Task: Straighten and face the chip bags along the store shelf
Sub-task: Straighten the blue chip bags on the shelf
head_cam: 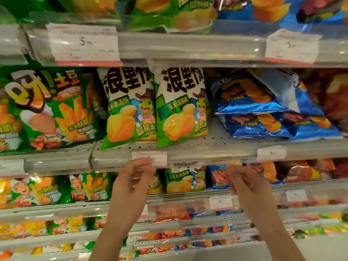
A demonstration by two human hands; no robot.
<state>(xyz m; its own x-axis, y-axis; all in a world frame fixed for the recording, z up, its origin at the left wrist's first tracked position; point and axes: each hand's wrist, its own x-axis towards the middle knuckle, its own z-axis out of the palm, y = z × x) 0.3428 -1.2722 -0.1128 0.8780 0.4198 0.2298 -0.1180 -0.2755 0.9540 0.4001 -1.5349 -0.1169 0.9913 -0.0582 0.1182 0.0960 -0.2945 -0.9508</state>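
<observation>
Two green-and-white chip bags stand upright side by side on the middle shelf (216, 146), the left one (130, 108) and the right one (182, 106). Right of them several blue chip bags (263, 113) lie tilted and piled on each other. A big green fries bag (50, 108) stands at the left. My left hand (131, 178) is raised just below the shelf's front rail, fingers loosely curled near a price label (160, 157), holding nothing. My right hand (244, 181) hovers beside it, fingers bent and empty.
An upper shelf (188, 48) with green and blue bags and price tags hangs overhead. Lower shelves (178, 196) hold smaller green, blue and red snack bags behind my hands. Red bags (335, 102) fill the far right of the middle shelf.
</observation>
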